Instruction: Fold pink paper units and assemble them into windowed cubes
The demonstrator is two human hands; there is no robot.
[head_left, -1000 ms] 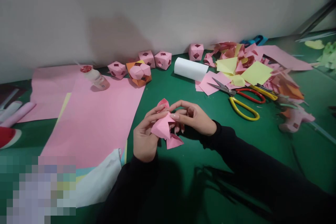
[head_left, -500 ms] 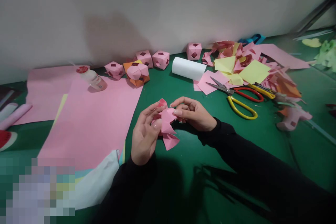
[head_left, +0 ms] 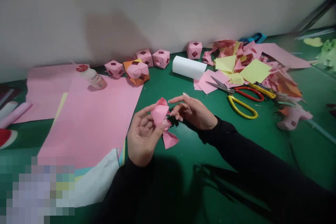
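Note:
My left hand [head_left: 144, 134] pinches a folded pink paper piece [head_left: 159, 111] between thumb and fingers, above the green table. Just right of it is my right hand [head_left: 195, 112], its index finger stretched toward the paper's edge and the other fingers partly curled and apart. Nothing shows in the right hand's grasp. A pointed pink paper flap [head_left: 170, 140] sticks out below the left thumb; whether it joins the held piece I cannot tell.
Folded pink paper balls [head_left: 161, 58] line the wall, near a white paper roll [head_left: 189, 67]. Scissors [head_left: 229, 91] lie right, before a heap of paper scraps [head_left: 244, 59]. Large pink sheets [head_left: 97, 119] and a small bottle [head_left: 93, 78] are left. A glue gun [head_left: 292, 117] sits far right.
My right hand has let go of the pink paper and its fingers have spread. The piece has turned in my left hand, which has shifted slightly left.

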